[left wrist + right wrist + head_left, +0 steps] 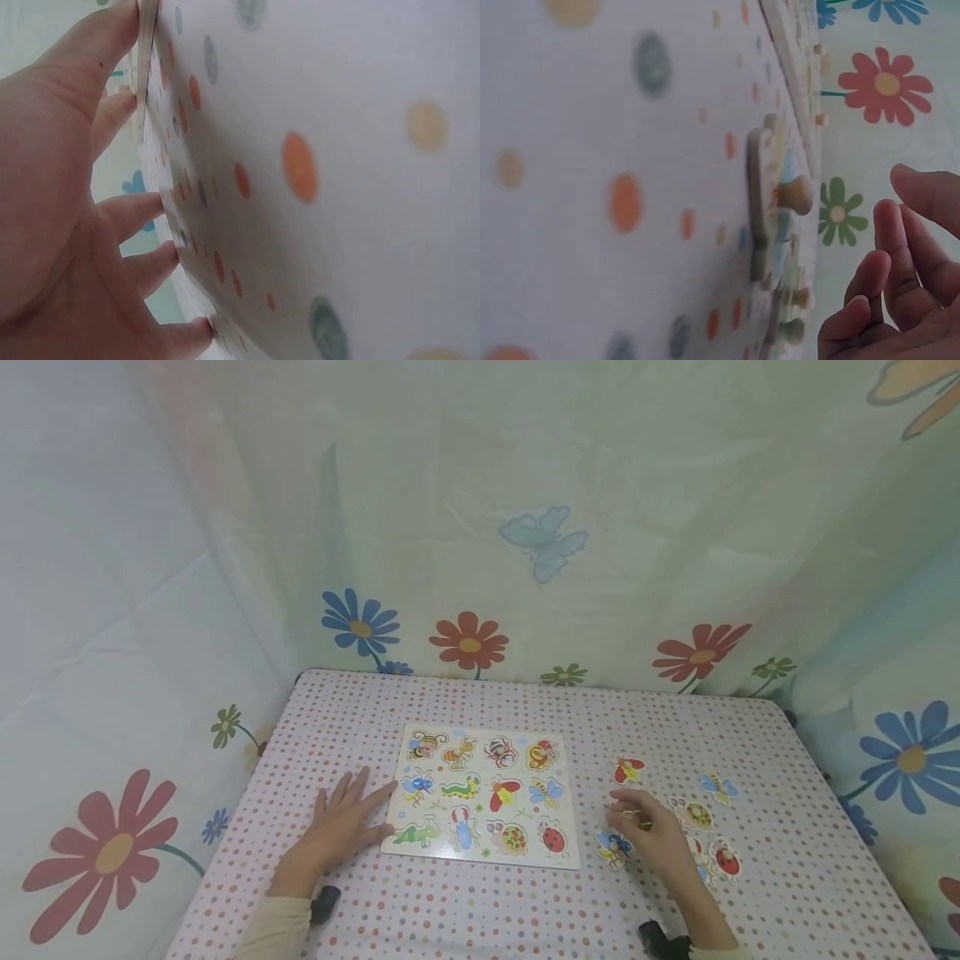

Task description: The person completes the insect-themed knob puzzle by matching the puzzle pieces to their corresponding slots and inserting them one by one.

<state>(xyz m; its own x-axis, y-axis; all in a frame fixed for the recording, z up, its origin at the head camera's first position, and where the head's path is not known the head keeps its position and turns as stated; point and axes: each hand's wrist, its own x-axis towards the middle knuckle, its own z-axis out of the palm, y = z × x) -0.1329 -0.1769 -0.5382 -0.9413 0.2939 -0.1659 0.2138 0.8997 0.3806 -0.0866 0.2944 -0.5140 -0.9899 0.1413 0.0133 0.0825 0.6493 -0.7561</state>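
Observation:
A wooden puzzle board (480,857) with rows of insect pictures lies mid-table. My left hand (339,827) is spread flat at its left edge, with thumb and index finger touching that side. The left wrist view shows the fingertips against the dotted cloth and the thumb at the board's edge (147,45). Over the loose pieces to the right hovers my right hand (656,839), fingers loosely bent, with nothing seen held in the right wrist view. A blue insect piece (615,850) lies just left of it. Its fingers partly hide a yellowish piece (637,816).
Around the right hand lie a red-winged insect piece (628,769), a blue-winged piece (718,787), a snail piece (696,814) and a ladybird piece (726,860). Knobs (796,195) stick up from pieces. Dotted cloth (337,710) covers the table; flowered curtains (420,568) surround it.

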